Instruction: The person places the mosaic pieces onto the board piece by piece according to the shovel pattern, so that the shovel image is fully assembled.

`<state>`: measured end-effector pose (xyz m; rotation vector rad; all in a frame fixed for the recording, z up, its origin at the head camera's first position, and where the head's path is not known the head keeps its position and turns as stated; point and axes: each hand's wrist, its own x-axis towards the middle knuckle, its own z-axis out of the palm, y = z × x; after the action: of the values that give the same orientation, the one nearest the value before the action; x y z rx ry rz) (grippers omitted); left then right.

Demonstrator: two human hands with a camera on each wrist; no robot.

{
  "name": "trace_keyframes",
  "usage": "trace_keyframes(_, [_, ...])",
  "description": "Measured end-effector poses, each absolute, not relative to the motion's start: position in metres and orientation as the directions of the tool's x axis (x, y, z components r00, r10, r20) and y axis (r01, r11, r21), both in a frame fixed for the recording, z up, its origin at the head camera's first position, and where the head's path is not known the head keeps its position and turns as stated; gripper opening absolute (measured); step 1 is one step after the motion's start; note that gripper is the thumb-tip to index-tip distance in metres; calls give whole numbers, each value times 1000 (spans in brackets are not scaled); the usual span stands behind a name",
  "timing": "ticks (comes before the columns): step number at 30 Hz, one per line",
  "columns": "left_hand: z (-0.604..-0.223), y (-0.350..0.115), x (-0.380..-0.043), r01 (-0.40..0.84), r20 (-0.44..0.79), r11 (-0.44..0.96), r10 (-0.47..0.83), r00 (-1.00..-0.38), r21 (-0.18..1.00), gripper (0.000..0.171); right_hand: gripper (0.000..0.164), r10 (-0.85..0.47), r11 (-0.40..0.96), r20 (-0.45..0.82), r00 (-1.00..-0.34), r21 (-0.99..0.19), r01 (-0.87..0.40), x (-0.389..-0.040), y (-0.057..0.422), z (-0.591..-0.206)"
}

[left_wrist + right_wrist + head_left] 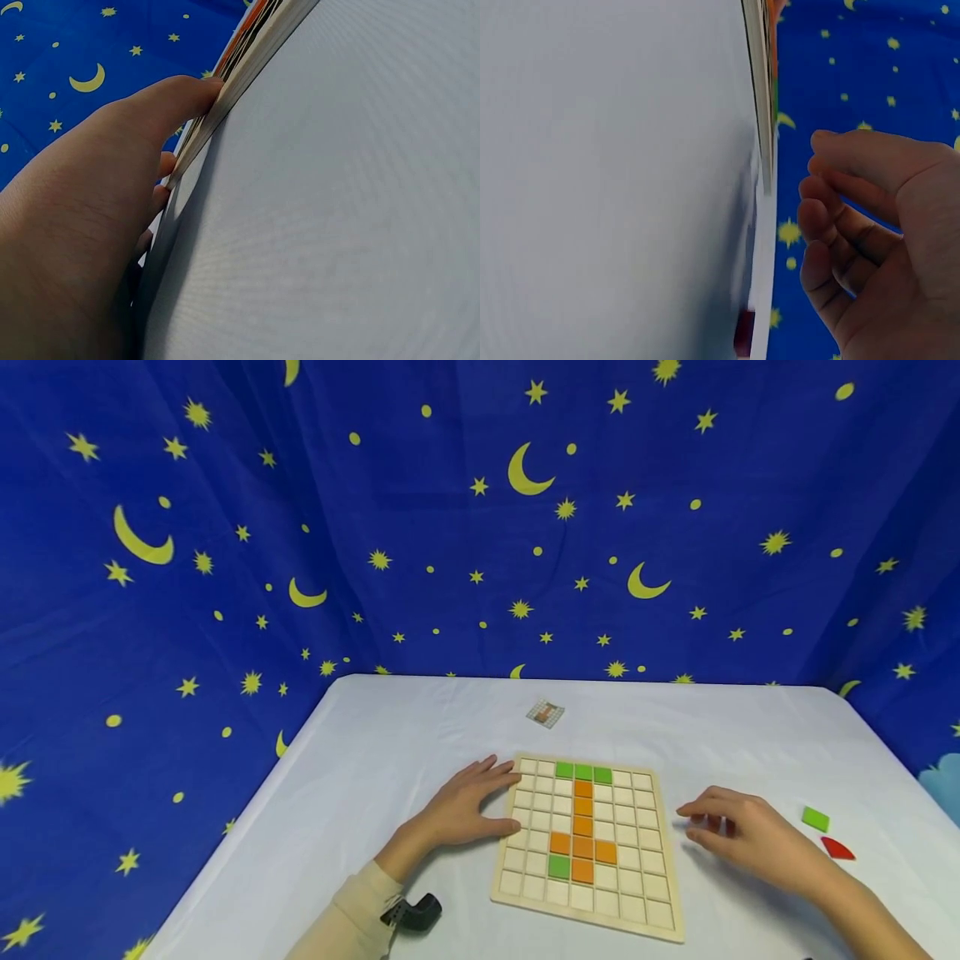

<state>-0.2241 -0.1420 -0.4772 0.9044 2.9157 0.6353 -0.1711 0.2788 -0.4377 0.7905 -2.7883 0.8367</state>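
While the spread left hand (467, 807) touches the wooden grid board (628, 855), well in from the far edge of the worktop (420, 722), light pressure should steady it for the empty, loosely curled right hand (753, 833).

Toward 8 o'clock, the left grip (90, 195) touches its thumb to the pale rim of a board (253, 64) at 12; starry blue cloth (45, 75) spans 11, white surface (322, 187) 3.
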Motion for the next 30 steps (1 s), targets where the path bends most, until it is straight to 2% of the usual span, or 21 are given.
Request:
trace_keyframes(9, [-477,-142,-225,539,93,746,551,-830,390,80,18,-364,769,231,-902,-472,-431,-172,310,-436])
trace_keyframes(18, [-479,-142,-224,533,83,747,549,-832,398,81,22,-303,833,157,-940,-436,-341,-172,326,-441])
trace_keyframes(25, [-480,-142,-224,533,104,748,540,-835,395,79,22,-299,852,189,-935,-389,-351,-174,330,-440])
trace_keyframes(30, [-481,-142,-224,536,110,751,540,-835,385,79,25,-250,877,195,-948,-370,-307,-174,340,-438])
